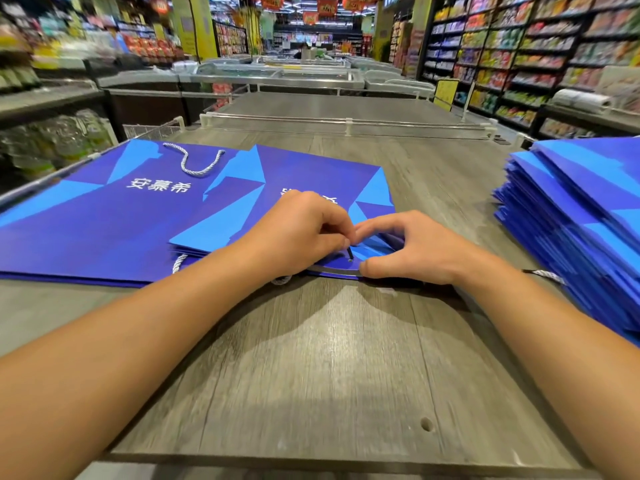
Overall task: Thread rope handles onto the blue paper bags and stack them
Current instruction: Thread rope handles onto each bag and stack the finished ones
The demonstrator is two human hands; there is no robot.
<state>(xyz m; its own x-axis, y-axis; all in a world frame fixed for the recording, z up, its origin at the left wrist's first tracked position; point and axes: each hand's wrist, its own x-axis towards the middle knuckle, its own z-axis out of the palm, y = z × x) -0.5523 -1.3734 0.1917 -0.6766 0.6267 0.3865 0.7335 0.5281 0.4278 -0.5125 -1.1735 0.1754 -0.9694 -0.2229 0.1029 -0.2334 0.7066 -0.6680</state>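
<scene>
A flat blue paper bag (pixel 304 178) lies in front of me on the wooden table, partly over another blue bag (pixel 104 216) that has a white rope handle (pixel 195 164) fitted at its far edge. My left hand (pixel 304 226) pinches the dark tip of a rope (pixel 349 252) at a hole near the front bag's near edge. More of that white rope (pixel 178 263) shows under the bag's left side. My right hand (pixel 405 249) holds the bag's near edge, thumb pressed beside the hole.
A tall stack of flat blue bags (pixel 581 216) stands at the right, with a loose rope end (pixel 547 275) beside it. The grey wooden table (pixel 329 375) stretches toward me. Freezer chests and shop shelves lie beyond.
</scene>
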